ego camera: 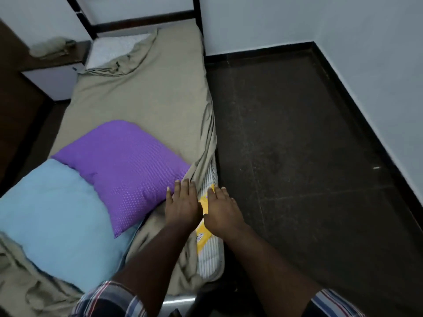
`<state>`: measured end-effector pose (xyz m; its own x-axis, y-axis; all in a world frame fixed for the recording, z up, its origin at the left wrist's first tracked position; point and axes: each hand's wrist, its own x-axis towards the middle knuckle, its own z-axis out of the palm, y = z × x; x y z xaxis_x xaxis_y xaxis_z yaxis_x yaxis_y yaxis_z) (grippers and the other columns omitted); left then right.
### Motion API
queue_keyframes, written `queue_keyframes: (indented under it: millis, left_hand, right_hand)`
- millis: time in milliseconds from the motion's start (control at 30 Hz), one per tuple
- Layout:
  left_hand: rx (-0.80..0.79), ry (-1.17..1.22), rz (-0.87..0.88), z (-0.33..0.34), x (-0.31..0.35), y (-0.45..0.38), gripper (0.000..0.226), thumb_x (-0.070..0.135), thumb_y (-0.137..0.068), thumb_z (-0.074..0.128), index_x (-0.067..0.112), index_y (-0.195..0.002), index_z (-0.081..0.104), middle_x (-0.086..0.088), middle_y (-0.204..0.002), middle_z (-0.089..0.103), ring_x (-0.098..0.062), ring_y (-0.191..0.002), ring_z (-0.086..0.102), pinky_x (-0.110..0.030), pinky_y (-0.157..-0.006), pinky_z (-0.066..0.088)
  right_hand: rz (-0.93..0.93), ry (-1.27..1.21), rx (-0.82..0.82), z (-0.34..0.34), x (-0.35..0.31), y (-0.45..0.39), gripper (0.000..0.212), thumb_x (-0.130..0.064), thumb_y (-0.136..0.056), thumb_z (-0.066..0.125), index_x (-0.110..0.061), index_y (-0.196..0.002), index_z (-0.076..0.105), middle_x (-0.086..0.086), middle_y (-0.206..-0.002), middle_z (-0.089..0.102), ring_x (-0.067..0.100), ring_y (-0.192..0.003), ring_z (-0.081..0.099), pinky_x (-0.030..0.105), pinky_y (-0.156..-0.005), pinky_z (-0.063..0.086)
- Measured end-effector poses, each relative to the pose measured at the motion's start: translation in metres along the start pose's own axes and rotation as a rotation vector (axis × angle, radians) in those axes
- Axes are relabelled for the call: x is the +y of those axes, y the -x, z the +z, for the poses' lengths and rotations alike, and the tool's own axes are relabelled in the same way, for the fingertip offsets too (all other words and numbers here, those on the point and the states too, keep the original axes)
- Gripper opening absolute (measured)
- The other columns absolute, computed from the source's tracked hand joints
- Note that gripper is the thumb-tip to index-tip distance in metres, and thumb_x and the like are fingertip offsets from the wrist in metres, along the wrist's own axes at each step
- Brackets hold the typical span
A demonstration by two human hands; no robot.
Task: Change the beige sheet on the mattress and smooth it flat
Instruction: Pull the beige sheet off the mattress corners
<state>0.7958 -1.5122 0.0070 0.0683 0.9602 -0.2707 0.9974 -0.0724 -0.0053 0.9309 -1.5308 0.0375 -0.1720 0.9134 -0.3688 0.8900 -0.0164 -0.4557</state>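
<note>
Beige sheet [146, 106] is pressed by both hands' flat, empty fingers [183, 186]; pillows [123, 161] left of them could be dragged if it's pulled.

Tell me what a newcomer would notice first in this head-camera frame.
The purple pillow stands out most, lying mid-bed and overlapping a light blue pillow nearer the camera. Next come the two hands at the bed's right edge: the left hand lies flat on the bunched beige sheet, the right hand over the exposed striped mattress with its yellow label. At the far left corner the sheet is pulled back.
</note>
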Motion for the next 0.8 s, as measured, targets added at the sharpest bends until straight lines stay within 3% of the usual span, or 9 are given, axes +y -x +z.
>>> queue_keyframes:
  millis: [67,200,300,500,667,800]
  left_hand:
    - [0.017,0.016,-0.018,-0.017,0.039,-0.017,0.067,0.028,-0.08,0.07,0.006,-0.14,0.051,-0.016,-0.149,0.05,-0.039,-0.14,0.044,-0.063,-0.111,0.035]
    - [0.038,0.077,-0.003,-0.049,0.102,-0.068,0.071,0.036,-0.095,0.052,0.012,-0.157,0.026,-0.012,-0.166,0.023,-0.032,-0.154,0.016,-0.055,-0.121,0.016]
    - [0.065,0.103,-0.015,-0.064,0.12,-0.107,0.072,0.037,-0.098,0.047,0.013,-0.159,0.016,-0.011,-0.168,0.013,-0.031,-0.156,0.006,-0.054,-0.123,0.01]
    - [0.067,0.147,-0.121,-0.081,0.123,-0.197,0.074,0.036,-0.099,0.046,0.013,-0.16,0.011,-0.01,-0.169,0.008,-0.03,-0.156,0.0,-0.055,-0.123,0.008]
    - [0.108,0.187,-0.157,-0.119,0.113,-0.328,0.07,0.032,-0.096,0.045,0.013,-0.159,0.019,-0.009,-0.168,0.014,-0.03,-0.156,0.006,-0.056,-0.123,0.011]
    - [0.111,0.186,-0.148,-0.165,0.109,-0.431,0.07,0.036,-0.1,0.044,0.015,-0.16,0.014,-0.007,-0.169,0.009,-0.028,-0.156,0.0,-0.054,-0.124,0.008]
  right_hand:
    - [-0.008,0.005,0.007,-0.031,0.032,-0.007,0.068,-0.029,-0.098,0.05,-0.012,-0.157,0.021,0.009,-0.166,0.019,0.027,-0.155,0.01,0.048,-0.121,0.021]
    - [-0.012,0.006,0.021,-0.092,0.082,-0.042,0.068,-0.037,-0.103,0.042,-0.013,-0.16,0.015,0.009,-0.168,0.012,0.026,-0.156,0.005,0.047,-0.124,0.015]
    - [-0.028,0.021,0.009,-0.124,0.097,-0.079,0.069,-0.04,-0.104,0.041,-0.013,-0.16,0.013,0.009,-0.168,0.01,0.026,-0.156,0.004,0.047,-0.124,0.014]
    - [-0.106,0.065,-0.083,-0.174,0.107,-0.169,0.073,-0.035,-0.101,0.046,-0.011,-0.161,0.011,0.01,-0.169,0.007,0.026,-0.156,0.001,0.048,-0.125,0.013]
    - [-0.139,0.114,-0.066,-0.235,0.102,-0.294,0.076,-0.033,-0.098,0.05,-0.01,-0.16,0.013,0.011,-0.168,0.01,0.028,-0.156,0.004,0.05,-0.124,0.016]
    - [-0.148,0.103,-0.038,-0.29,0.092,-0.393,0.073,-0.028,-0.097,0.049,-0.01,-0.16,0.016,0.011,-0.168,0.013,0.027,-0.155,0.006,0.05,-0.124,0.019]
